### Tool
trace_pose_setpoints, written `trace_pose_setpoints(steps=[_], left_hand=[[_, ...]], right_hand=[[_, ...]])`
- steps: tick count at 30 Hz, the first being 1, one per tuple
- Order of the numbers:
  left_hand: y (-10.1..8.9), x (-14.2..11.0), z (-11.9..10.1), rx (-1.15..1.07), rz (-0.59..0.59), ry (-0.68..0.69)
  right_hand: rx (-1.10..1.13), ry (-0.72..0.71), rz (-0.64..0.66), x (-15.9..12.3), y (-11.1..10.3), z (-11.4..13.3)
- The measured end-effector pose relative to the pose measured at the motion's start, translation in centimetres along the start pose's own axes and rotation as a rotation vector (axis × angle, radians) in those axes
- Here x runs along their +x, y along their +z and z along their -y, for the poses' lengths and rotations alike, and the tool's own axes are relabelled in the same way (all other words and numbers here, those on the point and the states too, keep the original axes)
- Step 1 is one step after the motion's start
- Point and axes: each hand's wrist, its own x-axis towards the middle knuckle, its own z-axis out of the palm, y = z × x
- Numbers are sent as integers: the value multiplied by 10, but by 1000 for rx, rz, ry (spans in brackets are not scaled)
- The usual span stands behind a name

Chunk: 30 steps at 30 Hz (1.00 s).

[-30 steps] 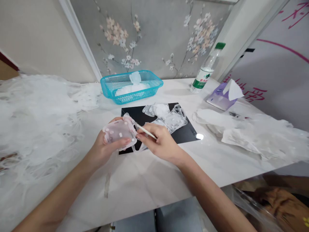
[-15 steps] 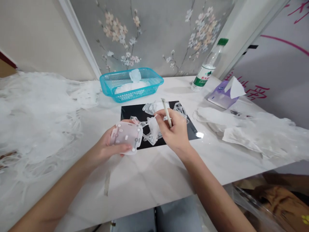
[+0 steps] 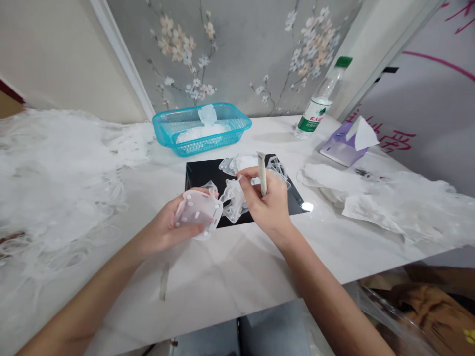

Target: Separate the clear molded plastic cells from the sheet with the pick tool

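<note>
We have our left hand [image 3: 163, 225] closed on a stack of translucent pieces [image 3: 193, 210], thumb across the face and fingers behind. The stack lies at the far right end of that hand, its face turned up towards us, its longer side running roughly left to right with a slight tilt. Its right edge points towards our right hand [image 3: 269, 200], well short of touching it.

Between the two hands, over the black board [image 3: 200, 170], is a crumpled clear-white piece [image 3: 233, 200]. It lies just left of our right fingertips, which seem to pinch its upper part; that hand is the nearer one, touching it, while the stack's right edge sits just beside it. We cannot tell whether the two are joined.

Our right hand is also curled around a pale stick [image 3: 262, 173], whose long axis runs nearly away from us, the far end poking out past the knuckles. More clear-white cut-outs [image 3: 243, 162] lie on the board beyond the right hand, and the blue basket [image 3: 166, 141] stands farther back, beyond the left hand
</note>
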Motion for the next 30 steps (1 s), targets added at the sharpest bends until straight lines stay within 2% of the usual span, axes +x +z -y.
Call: trace_pose_setpoints(steps=[5, 9, 10, 13, 15, 16, 19, 21, 23, 27, 30], left_hand=[[0, 0, -8, 140, 15, -133], [-1, -1, -10, 227, 37, -164], [-1, -1, -10, 242, 30, -159], [0, -2, -10, 243, -13, -120], [1, -2, -10, 208, -46, -124], [1, -2, -10, 189, -55, -145], [3, -2, -10, 147, -29, -212], [3, -2, -10, 129, 5, -211], [3, -2, -9, 121, 20, -181], [2, -2, -6, 120, 22, -146], [2, -2, -5, 128, 12, -137]], right_hand=[[31, 76, -118, 2, -2, -4], [46, 129, -172, 3, -3, -3], [61, 156, -130, 3, -2, -1], [141, 259, 127, 2, -2, 2], [223, 289, 202, 2, -4, 4], [261, 285, 174, 2, -6, 4], [333, 204, -64, 4, -11, 4], [320, 138, -218, 3, -14, 5], [293, 80, -312, 0, -15, 8], [345, -15, -340, -11, -10, 16], [381, -1, -278, -16, -6, 20]])
